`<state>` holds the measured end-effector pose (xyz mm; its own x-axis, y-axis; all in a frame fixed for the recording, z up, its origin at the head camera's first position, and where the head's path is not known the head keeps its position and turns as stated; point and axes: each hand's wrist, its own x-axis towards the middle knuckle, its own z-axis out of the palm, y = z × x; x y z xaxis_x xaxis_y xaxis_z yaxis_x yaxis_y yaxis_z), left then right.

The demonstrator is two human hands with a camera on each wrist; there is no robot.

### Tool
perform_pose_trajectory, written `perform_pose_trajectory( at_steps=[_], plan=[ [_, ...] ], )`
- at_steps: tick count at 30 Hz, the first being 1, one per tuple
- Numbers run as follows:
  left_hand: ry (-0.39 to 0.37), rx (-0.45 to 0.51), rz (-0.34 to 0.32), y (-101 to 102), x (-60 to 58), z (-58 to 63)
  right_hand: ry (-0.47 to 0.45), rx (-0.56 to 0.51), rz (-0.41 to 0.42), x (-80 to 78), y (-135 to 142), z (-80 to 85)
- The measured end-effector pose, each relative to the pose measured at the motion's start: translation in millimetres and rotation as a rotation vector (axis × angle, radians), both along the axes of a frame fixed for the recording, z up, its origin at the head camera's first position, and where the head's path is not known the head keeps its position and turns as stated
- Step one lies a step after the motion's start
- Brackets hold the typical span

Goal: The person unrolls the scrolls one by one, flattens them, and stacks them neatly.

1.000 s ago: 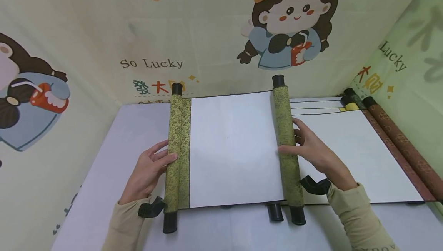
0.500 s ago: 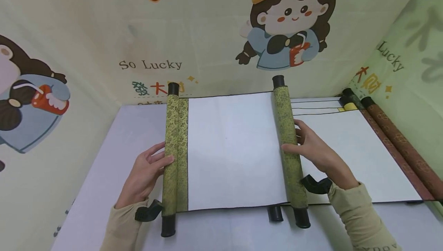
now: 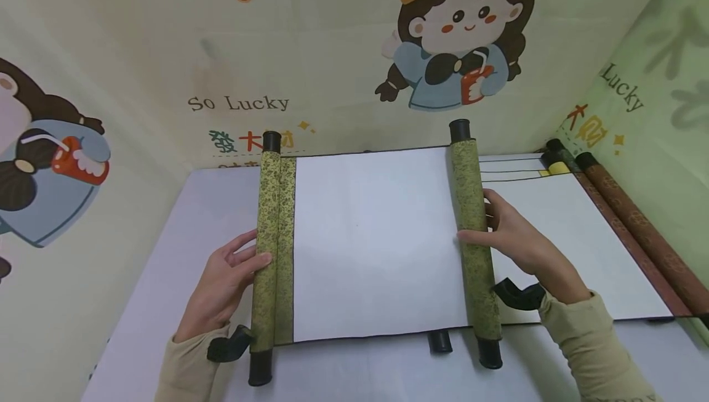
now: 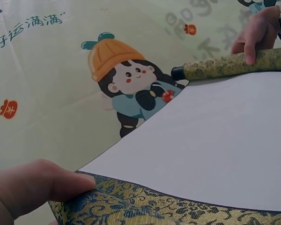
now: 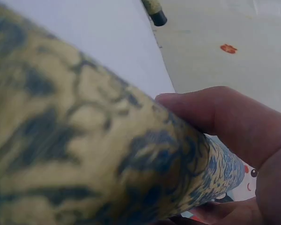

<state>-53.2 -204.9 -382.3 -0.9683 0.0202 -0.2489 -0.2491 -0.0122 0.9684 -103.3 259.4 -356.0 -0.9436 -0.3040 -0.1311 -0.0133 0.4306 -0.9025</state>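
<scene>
A hanging scroll (image 3: 376, 242) with blank white paper is partly unrolled between my hands. My left hand (image 3: 218, 282) grips its left roller (image 3: 267, 236), wrapped in yellow-green patterned brocade with black end knobs; the thumb lies on the front and the fingers go behind. On the other side my right hand (image 3: 520, 242) holds the thicker right roller (image 3: 474, 223), thumb over its front face. Close up in the right wrist view, the patterned brocade (image 5: 98, 126) fills much of the frame under the thumb. The paper is stretched fairly flat, held over the table.
Another unrolled white scroll (image 3: 576, 254) lies on the table at the right, partly behind the held one. Its reddish roller and a brown roll (image 3: 642, 223) run along the right wall. A black knob (image 3: 440, 341) pokes out below the held paper. A printed cloth wall (image 3: 332, 51) stands behind.
My hands have drawn apart: the left roller has shifted left and the right roller right. More white paper shows between them. The grip of both hands stays the same.
</scene>
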Motion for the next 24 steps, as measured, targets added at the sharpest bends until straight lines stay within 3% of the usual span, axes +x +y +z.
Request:
perform_pose_trajectory(
  at_steps=[24],
  plan=[
    [0.001,0.030,0.019,-3.8,5.2,-9.8,0.005,0.090,-0.041,-1.7,20.1,2.6]
  ],
)
